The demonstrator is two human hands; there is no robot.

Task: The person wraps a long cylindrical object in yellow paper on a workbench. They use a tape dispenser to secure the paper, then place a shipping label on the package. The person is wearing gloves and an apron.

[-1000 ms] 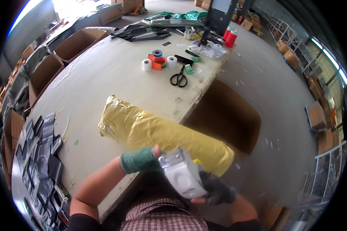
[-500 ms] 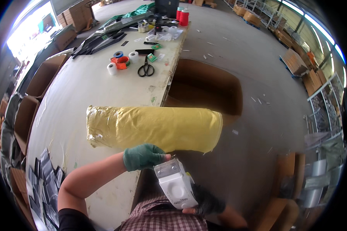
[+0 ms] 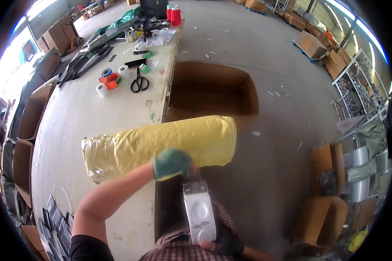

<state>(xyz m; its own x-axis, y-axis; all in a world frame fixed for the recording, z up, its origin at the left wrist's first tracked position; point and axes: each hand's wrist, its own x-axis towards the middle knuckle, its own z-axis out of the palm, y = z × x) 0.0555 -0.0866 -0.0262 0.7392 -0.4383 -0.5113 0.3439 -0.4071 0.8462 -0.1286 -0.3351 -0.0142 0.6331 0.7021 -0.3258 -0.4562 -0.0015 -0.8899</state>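
Below the middle of the view, my right hand [image 3: 225,242], in a dark glove, is closed round a white handheld tape dispenser [image 3: 200,213] with a metal end. My left hand [image 3: 173,164], in a green glove and blurred by motion, pinches what looks like a strip of clear tape [image 3: 191,177] just beyond that metal end. Behind my left hand, a long yellow wrapped roll [image 3: 178,137] lies across the table edge. Its right part juts out past the edge, and shiny clear wrap covers its left end.
On the pale table [image 3: 91,113] lie black scissors [image 3: 139,82], several tape rolls [image 3: 111,81] and dark strips [image 3: 56,226]. Red spools [image 3: 175,16] stand at the far end. An open cardboard box [image 3: 213,93] is beside the table, with more boxes [image 3: 322,219] at right.
My left hand has risen away from the dispenser's end, which now points more straight ahead. The yellow roll appears more slanted, and the whole view has turned and shifted.
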